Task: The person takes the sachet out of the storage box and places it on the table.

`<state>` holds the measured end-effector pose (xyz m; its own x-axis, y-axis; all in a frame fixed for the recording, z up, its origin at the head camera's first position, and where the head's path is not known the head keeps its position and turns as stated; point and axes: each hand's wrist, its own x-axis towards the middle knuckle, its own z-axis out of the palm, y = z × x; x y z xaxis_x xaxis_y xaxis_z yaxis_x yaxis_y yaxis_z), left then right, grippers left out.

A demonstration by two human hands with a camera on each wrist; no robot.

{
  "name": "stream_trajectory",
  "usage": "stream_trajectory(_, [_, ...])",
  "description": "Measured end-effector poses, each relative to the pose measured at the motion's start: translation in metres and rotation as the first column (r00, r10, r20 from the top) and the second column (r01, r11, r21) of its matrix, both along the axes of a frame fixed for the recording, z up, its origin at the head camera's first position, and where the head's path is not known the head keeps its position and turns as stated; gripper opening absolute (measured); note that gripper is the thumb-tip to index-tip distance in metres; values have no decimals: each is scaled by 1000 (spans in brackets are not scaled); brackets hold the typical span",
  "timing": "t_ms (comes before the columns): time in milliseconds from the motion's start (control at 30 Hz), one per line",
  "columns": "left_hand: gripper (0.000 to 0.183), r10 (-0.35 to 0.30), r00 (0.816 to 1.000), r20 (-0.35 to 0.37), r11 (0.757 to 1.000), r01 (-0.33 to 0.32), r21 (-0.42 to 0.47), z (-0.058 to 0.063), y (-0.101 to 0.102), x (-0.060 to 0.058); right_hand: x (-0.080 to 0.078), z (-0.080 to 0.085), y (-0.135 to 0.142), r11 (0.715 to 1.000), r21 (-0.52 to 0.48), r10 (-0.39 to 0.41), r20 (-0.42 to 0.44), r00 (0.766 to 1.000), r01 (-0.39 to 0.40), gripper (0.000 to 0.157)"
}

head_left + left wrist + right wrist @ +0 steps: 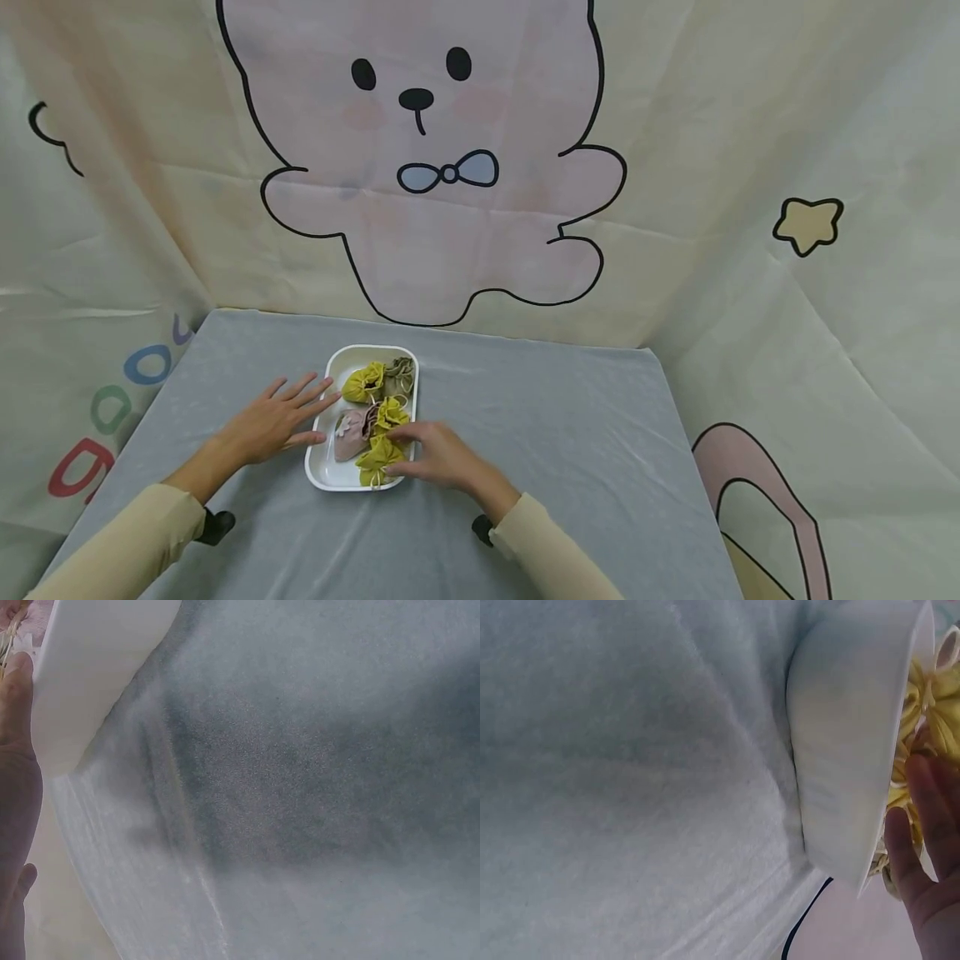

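Note:
A white tray (319,468) holds several small drawstring pouches. Toward its front lies a yellow pouch (378,455), with the thumb and fingers of my right hand (442,454) around its right side. Another yellow pouch (392,413) sits just behind, and a third yellow pouch (363,382) is at the back left. Beside that one is an olive-brown pouch (399,379); a pink pouch (349,437) lies at the left. My left hand (273,422) spreads its fingers at the tray's left rim, holding nothing. In the right wrist view, fingers (930,806) reach over the rim; the thumb is hidden.
A grey-blue cloth (562,442) covers the table under the tray. Behind it hangs a curtain (480,250) with a cartoon bear, and printed fabric walls (862,333) close in both sides. Dark wrist devices (216,527) show at both sleeves.

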<state>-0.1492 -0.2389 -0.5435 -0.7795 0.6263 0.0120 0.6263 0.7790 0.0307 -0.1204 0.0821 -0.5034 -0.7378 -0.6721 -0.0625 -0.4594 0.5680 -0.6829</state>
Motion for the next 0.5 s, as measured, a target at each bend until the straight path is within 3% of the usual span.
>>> stream_trajectory(300, [73,6,1000,15,1000,-6,-6,0,1,-1,0,-3,-12,999,48,-12,-43,999,14,53])
stream_trajectory(500, [75,4,1000,21,1000,-4,0,3,0,-3,0,-4,-18,998,45,-32,-26,999,33,50])
